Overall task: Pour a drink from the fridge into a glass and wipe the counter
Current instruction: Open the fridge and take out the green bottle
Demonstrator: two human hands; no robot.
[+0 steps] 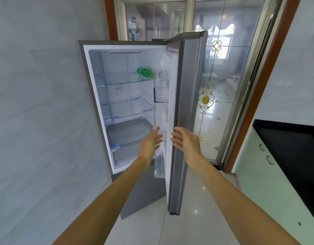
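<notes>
The grey fridge (92, 96) stands open in front of me, its door (186, 103) swung out to the right, edge-on. A green drink bottle (144, 71) lies on its side on the top glass shelf, at the right. The other shelves look bare. My left hand (150, 145) reaches toward the fridge interior at the level of the lower drawer, fingers apart, holding nothing. My right hand (185, 141) is open beside the door's edge, fingers near it; contact is unclear.
A grey tiled wall (37, 103) runs along the left. Glass sliding doors with gold ornament (211, 96) stand behind the fridge. At the right a black counter (290, 144) tops white cabinets (258, 174). Pale floor tiles lie below.
</notes>
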